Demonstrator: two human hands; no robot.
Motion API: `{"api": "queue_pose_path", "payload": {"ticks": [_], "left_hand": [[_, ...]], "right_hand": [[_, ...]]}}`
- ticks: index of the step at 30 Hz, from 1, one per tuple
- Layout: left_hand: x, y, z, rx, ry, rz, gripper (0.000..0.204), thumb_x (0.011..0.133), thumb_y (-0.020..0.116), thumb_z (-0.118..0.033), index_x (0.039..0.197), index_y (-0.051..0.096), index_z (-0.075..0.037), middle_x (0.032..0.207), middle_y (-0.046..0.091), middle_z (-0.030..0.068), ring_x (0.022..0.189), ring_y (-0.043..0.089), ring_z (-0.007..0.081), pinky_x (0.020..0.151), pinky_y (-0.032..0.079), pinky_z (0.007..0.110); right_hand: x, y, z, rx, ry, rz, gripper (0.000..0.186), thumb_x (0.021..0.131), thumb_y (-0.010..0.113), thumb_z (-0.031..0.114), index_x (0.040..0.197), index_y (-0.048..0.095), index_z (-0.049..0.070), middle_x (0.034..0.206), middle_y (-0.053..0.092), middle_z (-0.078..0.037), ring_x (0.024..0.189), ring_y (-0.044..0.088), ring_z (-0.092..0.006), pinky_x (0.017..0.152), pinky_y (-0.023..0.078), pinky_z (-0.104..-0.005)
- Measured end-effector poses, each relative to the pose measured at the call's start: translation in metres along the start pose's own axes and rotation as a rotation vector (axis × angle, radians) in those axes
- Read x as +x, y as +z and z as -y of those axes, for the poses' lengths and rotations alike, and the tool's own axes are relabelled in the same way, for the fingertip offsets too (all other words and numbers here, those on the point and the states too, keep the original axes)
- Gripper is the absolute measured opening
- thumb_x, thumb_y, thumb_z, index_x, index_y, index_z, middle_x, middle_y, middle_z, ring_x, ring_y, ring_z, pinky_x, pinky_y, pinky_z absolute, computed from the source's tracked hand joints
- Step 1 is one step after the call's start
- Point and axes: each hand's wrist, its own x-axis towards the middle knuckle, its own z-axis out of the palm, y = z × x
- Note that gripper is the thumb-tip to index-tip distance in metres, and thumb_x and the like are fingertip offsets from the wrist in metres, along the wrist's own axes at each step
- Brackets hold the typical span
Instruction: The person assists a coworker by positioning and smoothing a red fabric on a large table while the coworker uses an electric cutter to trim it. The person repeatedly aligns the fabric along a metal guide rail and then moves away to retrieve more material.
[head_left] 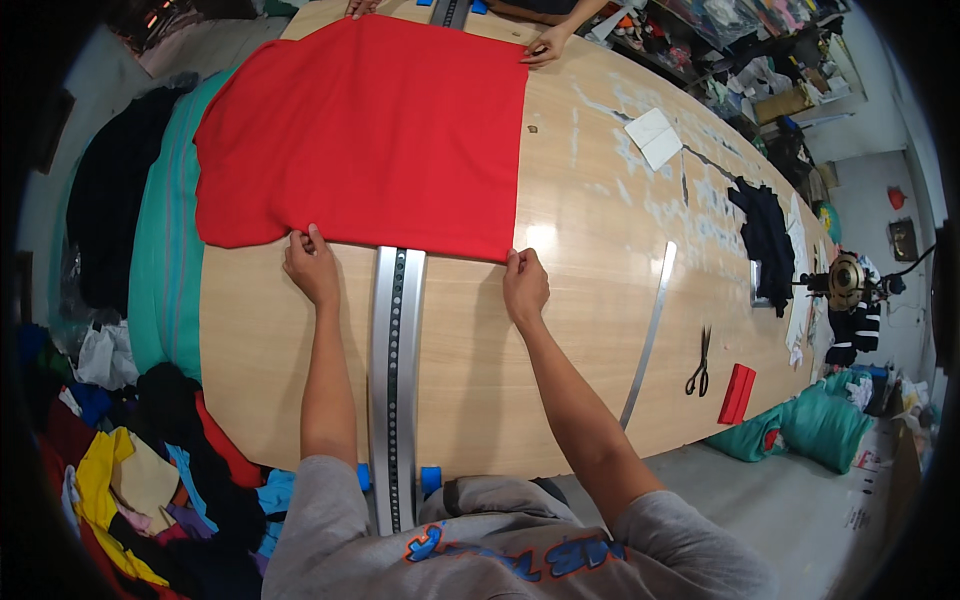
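A wide piece of red fabric (400, 140) lies over the left part of the wooden table (590, 300). My left hand (312, 266) pinches its near edge, left of the metal rail. At the near right corner, my right hand (525, 288) grips the same fabric between thumb and fingers. Across the table, another person's hand (546, 46) touches the far right corner, and that person's other hand (362, 7) is at the far edge. The silver rail (395, 350), with a row of holes, runs under the fabric toward my body.
To the right lie a metal ruler (650, 335), black scissors (700, 362), a red block-like item (737, 394), a white paper (653, 138) and dark cloth (762, 235). A green fabric roll (165, 230) borders the table's left end. Colourful scraps (120, 480) pile on the floor at left.
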Motion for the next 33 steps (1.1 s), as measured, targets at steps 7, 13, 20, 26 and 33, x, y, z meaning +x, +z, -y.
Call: {"api": "queue_pose_path", "payload": {"ticks": [7,13,20,26,33], "left_hand": [[-0.001,-0.004,-0.009,0.054,0.051,0.007,0.026,0.104,0.067,-0.029,0.097,0.066,-0.003,0.089,0.068,0.0059,0.094,0.060,0.0265,0.096,0.043,0.044],[-0.001,-0.004,-0.009,0.124,0.081,0.021,0.028,0.104,0.066,-0.030,0.101,0.066,-0.002,0.096,0.069,0.0085,0.102,0.059,0.0290,0.103,0.041,0.046],[-0.002,-0.004,-0.007,0.193,0.124,0.039,0.032,0.105,0.064,-0.032,0.104,0.065,0.000,0.103,0.069,0.0127,0.105,0.059,0.0325,0.105,0.040,0.049],[-0.002,-0.001,-0.010,0.200,0.138,0.002,0.032,0.105,0.064,-0.031,0.108,0.066,0.001,0.101,0.069,0.0126,0.107,0.060,0.0332,0.106,0.040,0.049],[0.006,-0.009,-0.012,0.236,0.068,-0.011,0.032,0.104,0.067,-0.032,0.111,0.066,0.000,0.101,0.069,0.0103,0.107,0.060,0.0317,0.103,0.042,0.051]], "right_hand": [[0.000,-0.004,-0.001,0.039,-0.032,0.008,0.038,0.109,0.053,0.039,0.094,0.061,0.005,0.084,0.072,-0.018,0.084,0.070,-0.0424,0.074,0.051,-0.0534],[0.001,0.000,-0.014,0.070,-0.041,-0.015,0.039,0.109,0.054,0.038,0.092,0.062,0.004,0.074,0.067,-0.015,0.072,0.065,-0.0365,0.069,0.048,-0.0491],[0.000,-0.001,-0.012,0.056,-0.007,-0.002,0.038,0.109,0.052,0.038,0.093,0.063,0.005,0.079,0.071,-0.019,0.080,0.070,-0.0429,0.071,0.050,-0.0537],[0.005,-0.001,-0.015,0.053,0.003,-0.002,0.037,0.108,0.053,0.039,0.094,0.063,0.005,0.083,0.073,-0.020,0.083,0.070,-0.0448,0.074,0.052,-0.0552],[0.000,-0.006,-0.011,0.045,0.018,0.015,0.038,0.107,0.053,0.042,0.098,0.062,0.006,0.088,0.074,-0.022,0.089,0.071,-0.0479,0.077,0.053,-0.0586]]}}
